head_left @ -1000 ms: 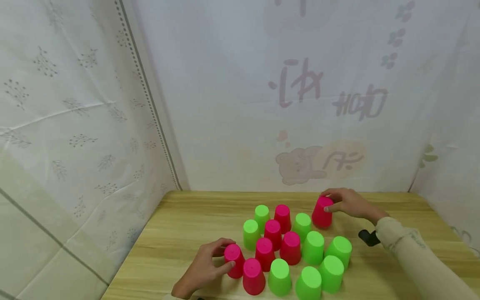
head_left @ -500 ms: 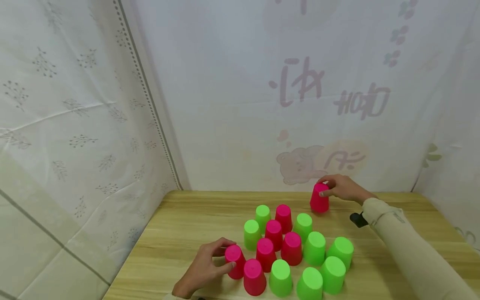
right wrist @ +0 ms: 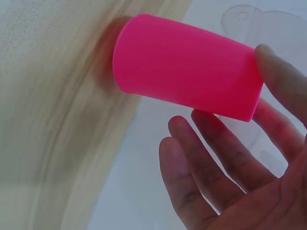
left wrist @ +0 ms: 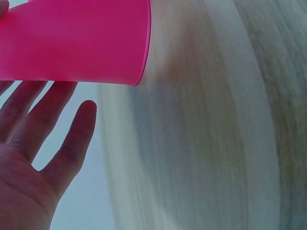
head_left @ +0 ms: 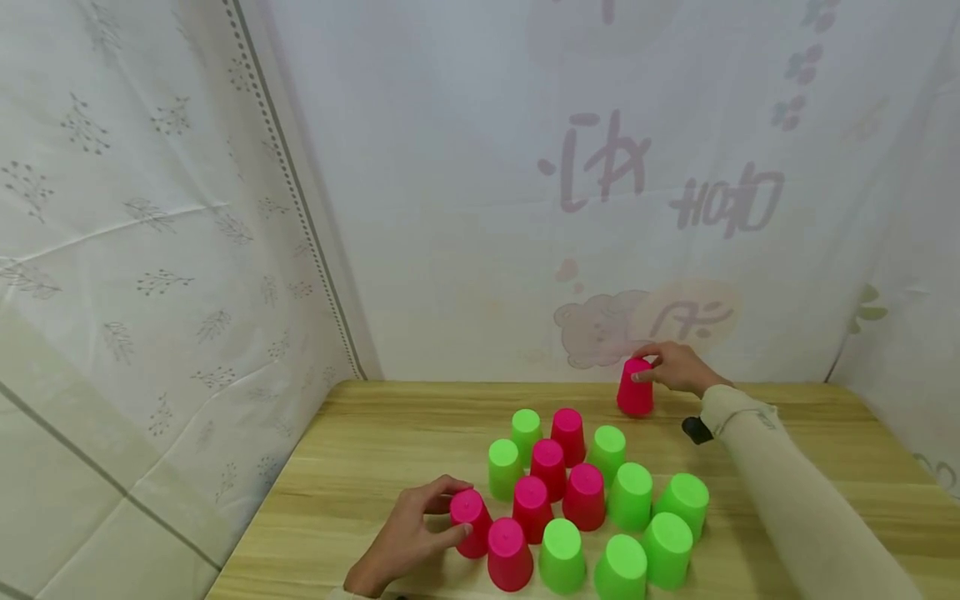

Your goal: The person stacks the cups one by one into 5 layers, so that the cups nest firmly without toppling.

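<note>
Near the back edge of the table, my right hand [head_left: 677,367] pinches an upside-down pink cup [head_left: 635,390] near its closed end. In the right wrist view, the thumb presses one side of that cup [right wrist: 187,67], with fingers on the other side and the rest spread loosely. My left hand [head_left: 408,532] holds another upside-down pink cup [head_left: 471,523] at the front left of the group, between thumb and fingers. The left wrist view shows this cup [left wrist: 76,43] from the side, its closed end out of frame.
Several upturned pink and green cups stand close together, among them a pink cup [head_left: 510,557] beside my left hand and a green cup [head_left: 666,550] at the right. They stand on a wooden table [head_left: 397,433]. A printed cloth [head_left: 465,250] hangs behind its back edge.
My right hand has carried its pink cup away from the group toward the back edge of the table, slightly left. The left hand and its cup have stayed in place.
</note>
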`<action>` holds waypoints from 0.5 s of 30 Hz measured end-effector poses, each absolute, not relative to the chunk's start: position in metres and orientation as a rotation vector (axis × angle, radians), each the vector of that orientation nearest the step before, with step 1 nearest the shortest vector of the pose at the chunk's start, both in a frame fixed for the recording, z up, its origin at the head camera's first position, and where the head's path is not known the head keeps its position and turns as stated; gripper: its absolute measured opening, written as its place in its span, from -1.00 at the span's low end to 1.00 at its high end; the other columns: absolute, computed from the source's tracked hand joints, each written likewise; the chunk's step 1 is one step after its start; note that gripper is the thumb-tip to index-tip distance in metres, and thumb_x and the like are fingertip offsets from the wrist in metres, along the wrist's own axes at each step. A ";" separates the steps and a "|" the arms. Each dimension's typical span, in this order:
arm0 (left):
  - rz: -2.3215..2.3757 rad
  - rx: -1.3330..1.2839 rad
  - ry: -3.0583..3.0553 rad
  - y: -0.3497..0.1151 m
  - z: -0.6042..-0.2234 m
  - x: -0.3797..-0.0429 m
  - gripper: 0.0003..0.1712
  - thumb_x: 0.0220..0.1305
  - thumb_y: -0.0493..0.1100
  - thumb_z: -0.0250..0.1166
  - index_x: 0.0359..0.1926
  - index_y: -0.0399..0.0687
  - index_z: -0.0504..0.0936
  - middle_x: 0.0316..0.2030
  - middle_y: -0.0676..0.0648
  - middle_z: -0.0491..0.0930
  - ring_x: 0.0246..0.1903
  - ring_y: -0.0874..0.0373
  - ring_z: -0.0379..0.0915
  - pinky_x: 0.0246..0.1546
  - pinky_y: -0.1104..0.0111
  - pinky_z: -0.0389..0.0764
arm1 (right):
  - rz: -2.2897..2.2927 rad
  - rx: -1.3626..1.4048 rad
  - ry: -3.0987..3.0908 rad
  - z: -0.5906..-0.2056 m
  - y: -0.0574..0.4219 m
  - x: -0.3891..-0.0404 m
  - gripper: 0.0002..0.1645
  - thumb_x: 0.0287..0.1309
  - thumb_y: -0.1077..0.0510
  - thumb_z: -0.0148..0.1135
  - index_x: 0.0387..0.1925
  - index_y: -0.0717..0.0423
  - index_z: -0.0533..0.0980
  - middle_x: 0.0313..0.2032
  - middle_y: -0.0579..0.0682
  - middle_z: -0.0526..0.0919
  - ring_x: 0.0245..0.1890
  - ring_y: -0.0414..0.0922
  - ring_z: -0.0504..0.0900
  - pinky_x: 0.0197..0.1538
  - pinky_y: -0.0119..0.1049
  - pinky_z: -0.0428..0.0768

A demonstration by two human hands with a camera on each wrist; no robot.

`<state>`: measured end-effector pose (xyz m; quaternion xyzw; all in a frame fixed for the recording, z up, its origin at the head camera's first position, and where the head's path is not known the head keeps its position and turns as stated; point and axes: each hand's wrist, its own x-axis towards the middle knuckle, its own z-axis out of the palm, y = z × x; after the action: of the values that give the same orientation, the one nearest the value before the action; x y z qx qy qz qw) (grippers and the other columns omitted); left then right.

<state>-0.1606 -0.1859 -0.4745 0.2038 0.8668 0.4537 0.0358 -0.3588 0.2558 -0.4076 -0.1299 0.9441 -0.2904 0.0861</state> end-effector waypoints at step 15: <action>1.399 0.648 2.661 -0.187 -0.476 -0.162 -0.61 0.24 -0.04 0.39 0.10 0.15 0.59 -0.04 0.07 0.72 -0.08 0.30 0.68 -0.04 0.34 0.70 | -0.881 -0.363 2.865 -0.421 0.245 -0.367 -0.37 0.20 0.06 0.39 0.22 0.30 0.49 0.20 0.40 0.51 -0.01 0.25 0.63 -0.19 -0.14 0.69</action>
<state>-0.1619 -0.1866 -0.4763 0.2106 0.8648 0.4547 0.0328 -0.3668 0.2445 -0.4210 -0.1201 0.9471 -0.2912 0.0613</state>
